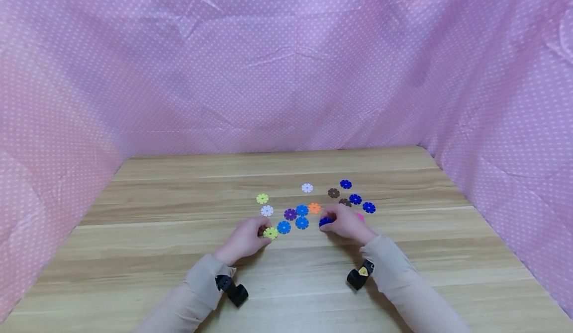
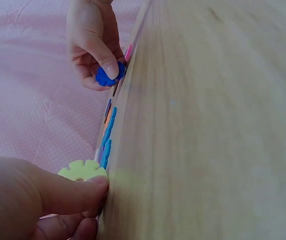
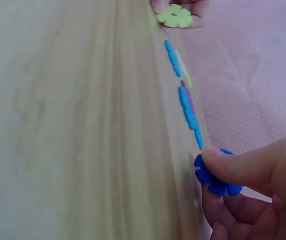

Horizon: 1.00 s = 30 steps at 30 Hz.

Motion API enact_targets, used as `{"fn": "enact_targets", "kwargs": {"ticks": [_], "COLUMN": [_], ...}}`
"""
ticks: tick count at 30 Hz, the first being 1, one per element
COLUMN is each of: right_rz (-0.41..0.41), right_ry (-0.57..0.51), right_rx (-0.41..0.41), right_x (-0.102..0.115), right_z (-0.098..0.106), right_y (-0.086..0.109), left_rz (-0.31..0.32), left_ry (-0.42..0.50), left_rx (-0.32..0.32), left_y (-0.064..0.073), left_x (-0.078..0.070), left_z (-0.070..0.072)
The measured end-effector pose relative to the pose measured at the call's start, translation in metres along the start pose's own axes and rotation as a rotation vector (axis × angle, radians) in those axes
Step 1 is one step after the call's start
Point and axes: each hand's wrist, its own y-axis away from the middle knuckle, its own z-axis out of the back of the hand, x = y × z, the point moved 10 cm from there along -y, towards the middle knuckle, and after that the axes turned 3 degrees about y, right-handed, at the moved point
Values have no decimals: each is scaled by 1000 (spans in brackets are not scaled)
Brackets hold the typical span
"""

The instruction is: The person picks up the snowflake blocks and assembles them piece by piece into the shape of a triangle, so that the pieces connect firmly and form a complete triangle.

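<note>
In the head view my left hand point(image 1: 245, 238) pinches a yellow-green notched plastic disc point(image 1: 270, 233) between thumb and fingers, low over the table. A dark red patch point(image 1: 261, 230) shows behind that disc, mostly hidden by the fingers. My right hand point(image 1: 345, 221) pinches a dark blue notched disc point(image 1: 325, 221); in the right wrist view the thumb lies across this blue disc point(image 3: 216, 181). Between the hands lie light blue discs point(image 1: 302, 222), a purple disc point(image 1: 290, 214) and an orange disc point(image 1: 314, 208). A pink disc point(image 1: 360, 217) is partly hidden behind the right hand.
Further back lie white discs point(image 1: 307, 188), another yellow-green disc point(image 1: 262, 198), brown discs point(image 1: 333, 193) and several dark blue discs point(image 1: 355, 199). Everything is on a wood-grain table point(image 1: 179, 199). Pink dotted cloth point(image 1: 286, 74) hangs around its back and sides.
</note>
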Motion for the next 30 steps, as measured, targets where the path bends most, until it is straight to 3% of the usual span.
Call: {"fn": "enact_targets", "kwargs": {"ticks": [5, 9, 20, 25, 30], "right_rz": [12, 11, 15, 18, 41], "right_ry": [-72, -211, -483, -624, -659], "right_rx": [18, 38, 15, 5, 2], "right_x": [1, 3, 30, 43, 57], "right_z": [-1, -3, 11, 15, 13], "right_y": [5, 9, 15, 15, 18], "left_rz": [-8, -24, -142, -189, -211], "left_ry": [32, 124, 307, 384, 400], "left_rx": [-27, -85, -345, -365, -379], "left_y": [0, -1, 3, 7, 12], "left_x": [-4, -11, -46, -59, -66], "left_z": [5, 14, 43, 45, 45]}}
